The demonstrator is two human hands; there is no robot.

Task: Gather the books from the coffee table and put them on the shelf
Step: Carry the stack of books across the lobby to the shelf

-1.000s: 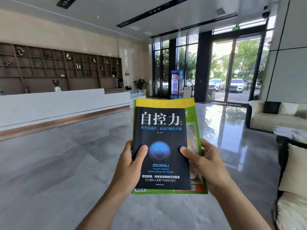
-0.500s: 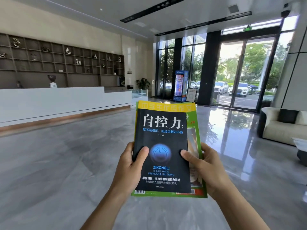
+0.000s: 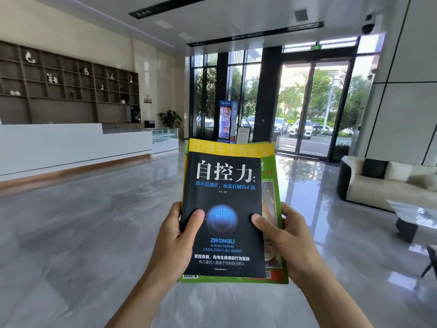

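Note:
I hold a stack of books in front of me at chest height. On top lies a black book (image 3: 224,209) with white Chinese characters and a blue glowing circle. Under it is a larger green and yellow book (image 3: 272,190), whose edges show above and to the right. My left hand (image 3: 175,242) grips the stack's left edge, thumb on the black cover. My right hand (image 3: 290,240) grips the right edge, thumb also on the cover. A dark brown wall shelf (image 3: 71,91) with small ornaments stands far off at the left, behind a counter.
A long white reception counter (image 3: 71,147) runs along the left. Glossy grey floor (image 3: 94,233) stretches ahead to glass entrance doors (image 3: 312,107). A cream sofa (image 3: 387,183) and a glass coffee table (image 3: 416,214) stand at the right. A blue vending machine (image 3: 227,121) is by the windows.
The view has swung left and upward: the sofa and coffee table slid toward the right edge and the cushions near me left the view. Both hands keep the same grip on the books.

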